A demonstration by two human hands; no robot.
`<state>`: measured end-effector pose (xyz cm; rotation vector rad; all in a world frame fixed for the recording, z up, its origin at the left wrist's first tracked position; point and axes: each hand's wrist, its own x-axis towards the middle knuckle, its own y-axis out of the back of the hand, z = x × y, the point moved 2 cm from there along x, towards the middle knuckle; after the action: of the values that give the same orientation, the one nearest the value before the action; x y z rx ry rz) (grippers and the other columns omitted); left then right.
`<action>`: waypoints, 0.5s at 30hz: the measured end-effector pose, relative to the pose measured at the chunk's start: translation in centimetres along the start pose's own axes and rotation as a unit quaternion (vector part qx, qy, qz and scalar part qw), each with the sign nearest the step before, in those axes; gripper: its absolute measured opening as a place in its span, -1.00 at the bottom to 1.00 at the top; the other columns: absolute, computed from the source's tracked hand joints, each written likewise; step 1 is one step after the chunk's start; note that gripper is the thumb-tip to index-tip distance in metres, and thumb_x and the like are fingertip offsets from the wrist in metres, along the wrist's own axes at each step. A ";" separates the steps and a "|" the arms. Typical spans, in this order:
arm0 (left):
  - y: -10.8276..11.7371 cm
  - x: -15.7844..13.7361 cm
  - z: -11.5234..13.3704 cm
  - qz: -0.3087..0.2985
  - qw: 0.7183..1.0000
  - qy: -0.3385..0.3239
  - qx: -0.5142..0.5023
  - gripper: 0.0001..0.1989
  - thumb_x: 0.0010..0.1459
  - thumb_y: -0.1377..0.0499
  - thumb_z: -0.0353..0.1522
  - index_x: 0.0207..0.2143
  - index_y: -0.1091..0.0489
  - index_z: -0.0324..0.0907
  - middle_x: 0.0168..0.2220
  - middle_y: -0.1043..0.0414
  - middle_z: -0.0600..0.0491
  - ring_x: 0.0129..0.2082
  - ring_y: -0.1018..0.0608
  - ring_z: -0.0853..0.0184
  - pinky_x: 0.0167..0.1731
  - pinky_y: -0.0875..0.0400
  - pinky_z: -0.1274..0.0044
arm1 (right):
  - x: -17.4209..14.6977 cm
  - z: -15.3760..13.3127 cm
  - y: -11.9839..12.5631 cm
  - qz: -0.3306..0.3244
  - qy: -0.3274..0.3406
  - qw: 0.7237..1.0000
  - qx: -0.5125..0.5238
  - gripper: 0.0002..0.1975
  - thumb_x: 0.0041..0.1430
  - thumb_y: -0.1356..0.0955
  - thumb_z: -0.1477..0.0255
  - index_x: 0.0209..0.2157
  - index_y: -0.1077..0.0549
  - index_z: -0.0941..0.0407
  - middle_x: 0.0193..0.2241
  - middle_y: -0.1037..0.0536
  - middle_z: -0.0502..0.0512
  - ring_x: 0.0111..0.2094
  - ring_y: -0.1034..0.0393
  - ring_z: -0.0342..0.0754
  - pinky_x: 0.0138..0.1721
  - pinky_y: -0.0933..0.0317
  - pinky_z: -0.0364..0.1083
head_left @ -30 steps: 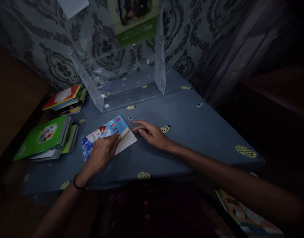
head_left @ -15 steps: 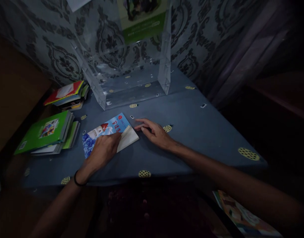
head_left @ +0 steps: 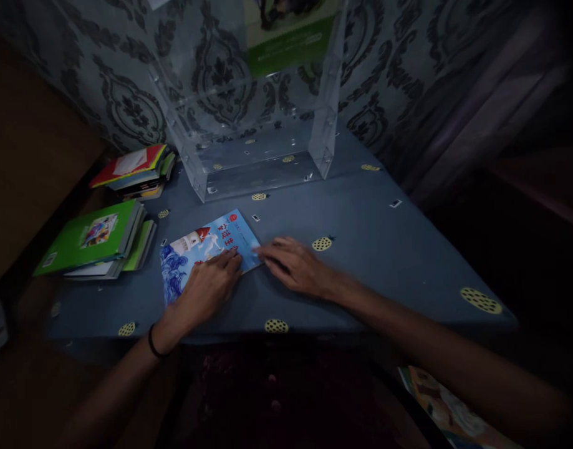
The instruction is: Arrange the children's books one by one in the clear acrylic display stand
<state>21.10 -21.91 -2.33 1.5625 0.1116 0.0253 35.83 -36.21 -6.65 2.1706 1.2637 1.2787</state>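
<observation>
Under the outstretched fingers of my left hand point(head_left: 211, 284), I see the blue book point(head_left: 206, 248) lying flat; at its edge my right hand point(head_left: 298, 265) has bent fingers, pinching or not I can't tell.

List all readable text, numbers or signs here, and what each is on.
"安徒生": red characters on the blue book; characters below are partly covered by the left hand.
Blue book's small print and red badge: too small.
Green book, barcode: digits too small.
Red book, pale label: unreadable.
Upper cover, pale line on green: blurred.
</observation>
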 end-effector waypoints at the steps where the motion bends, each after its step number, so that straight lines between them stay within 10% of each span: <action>1: 0.0 -0.4 -0.7 0.007 1.000 -0.009 -0.022 -0.68 0.40 0.01 -0.35 0.10 -0.39 -0.22 0.19 -0.42 -0.17 0.10 -0.55 0.10 -0.01 -0.53 0.27 | -0.1 -0.1 -0.2 -0.024 0.016 0.999 -0.030 -0.71 0.35 -0.23 0.51 0.00 -0.50 0.15 -0.25 -0.62 0.17 -0.21 -0.46 0.02 -0.11 -0.33 0.06; 9: 1.1 -7.9 -10.4 0.012 0.990 0.113 -0.086 -0.47 0.42 0.15 -0.08 0.18 -0.35 -0.18 0.20 -0.41 -0.12 0.21 -0.44 0.13 0.21 -0.34 0.19 | 0.1 0.6 -0.4 -0.076 0.124 0.975 -0.169 -0.78 0.36 -0.27 0.51 -0.12 -0.55 0.09 -0.24 -0.65 0.12 -0.18 -0.46 0.02 -0.18 -0.23 -0.01; 15: 0.1 -10.6 -10.6 -0.029 0.990 0.109 -0.081 -0.23 0.26 0.06 0.16 0.26 -0.28 -0.19 0.36 -0.16 -0.18 0.33 -0.29 0.02 0.27 -0.23 0.15 | 3.4 5.0 -1.0 -0.076 0.130 0.966 -0.212 -0.72 0.37 -0.23 0.52 -0.10 -0.56 0.03 -0.14 -0.67 0.10 -0.10 -0.48 0.04 -0.11 -0.22 0.04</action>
<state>9.65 -12.25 -1.68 1.3888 0.3206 0.1563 40.12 -32.13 -8.13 1.6185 1.0961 1.6329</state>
